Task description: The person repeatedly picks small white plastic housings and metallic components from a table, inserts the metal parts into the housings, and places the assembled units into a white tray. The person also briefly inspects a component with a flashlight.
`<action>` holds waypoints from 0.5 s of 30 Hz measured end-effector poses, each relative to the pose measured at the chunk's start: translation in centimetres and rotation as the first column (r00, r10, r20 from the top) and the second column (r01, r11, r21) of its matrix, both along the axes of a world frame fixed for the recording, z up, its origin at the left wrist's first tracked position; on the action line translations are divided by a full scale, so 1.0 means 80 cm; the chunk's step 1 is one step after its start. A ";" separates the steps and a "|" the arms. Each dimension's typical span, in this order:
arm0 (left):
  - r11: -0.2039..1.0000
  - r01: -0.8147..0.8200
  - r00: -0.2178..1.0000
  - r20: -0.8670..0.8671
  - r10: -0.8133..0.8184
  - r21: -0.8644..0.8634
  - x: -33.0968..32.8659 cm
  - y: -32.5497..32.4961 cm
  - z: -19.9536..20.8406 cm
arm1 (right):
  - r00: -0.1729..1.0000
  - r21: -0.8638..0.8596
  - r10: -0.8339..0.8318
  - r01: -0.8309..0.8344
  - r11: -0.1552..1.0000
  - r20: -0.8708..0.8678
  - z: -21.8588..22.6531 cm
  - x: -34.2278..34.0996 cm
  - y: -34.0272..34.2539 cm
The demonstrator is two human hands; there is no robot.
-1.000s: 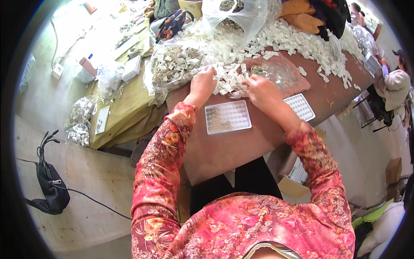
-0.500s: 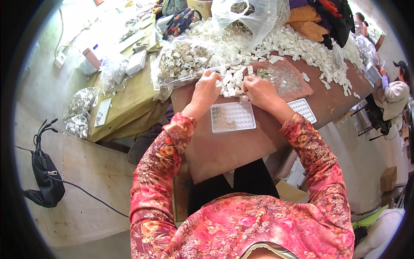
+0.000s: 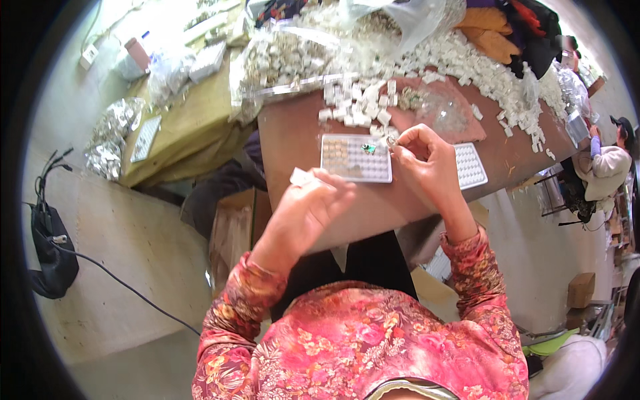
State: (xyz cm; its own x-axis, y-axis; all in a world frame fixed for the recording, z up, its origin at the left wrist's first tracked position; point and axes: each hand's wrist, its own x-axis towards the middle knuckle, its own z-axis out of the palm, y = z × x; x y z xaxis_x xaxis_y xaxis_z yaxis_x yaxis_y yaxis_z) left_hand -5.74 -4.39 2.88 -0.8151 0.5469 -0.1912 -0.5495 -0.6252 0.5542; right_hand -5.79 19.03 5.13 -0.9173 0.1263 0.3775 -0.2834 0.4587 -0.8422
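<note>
My left hand (image 3: 303, 210), smeared by motion, is closed with a small white card-like piece (image 3: 301, 177) at its fingertips, in front of the tray's left part. My right hand (image 3: 430, 160) pinches a small shiny metallic piece (image 3: 391, 141) at the tray's right edge; its exact kind is too small to tell. Between the hands lies a white plastic tray (image 3: 360, 180) with rows of small compartments. Tan-coloured pieces (image 3: 335, 152) fill its left rows, and a small green shiny piece (image 3: 369, 149) lies toward its right. Several white tag-like pieces (image 3: 360, 103) are scattered just behind it.
A reddish cloth (image 3: 460, 110) bears clear plastic and small bits. A second white tray (image 3: 471, 165) lies beyond my right wrist. Heaped white pieces (image 3: 460, 63) and a stuffed clear bag (image 3: 287, 60) line the table's back. Another person (image 3: 610, 153) sits far right.
Both hands have come back from the white pile toward me, the left lower with a white piece, the right to the tray's edge with a shiny piece. A green piece now shows over the tray.
</note>
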 end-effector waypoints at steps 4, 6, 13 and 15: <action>0.996 -0.033 0.992 0.117 0.044 -0.088 0.067 0.015 -0.022 | 0.993 0.088 0.048 -0.038 0.995 -0.112 -0.016 0.049 -0.035; 0.989 -0.115 0.986 0.109 0.125 -0.092 0.079 0.019 -0.028 | 0.977 0.212 0.112 -0.072 0.975 -0.180 -0.022 0.066 -0.044; 0.924 -0.291 0.956 -0.035 0.292 -0.249 0.078 0.024 -0.041 | 0.871 0.361 0.225 -0.060 0.931 -0.436 -0.039 0.083 -0.049; 0.882 -0.380 0.925 -0.118 0.362 -0.279 0.077 0.026 -0.041 | 0.854 0.384 0.242 -0.054 0.922 -0.461 -0.044 0.087 -0.046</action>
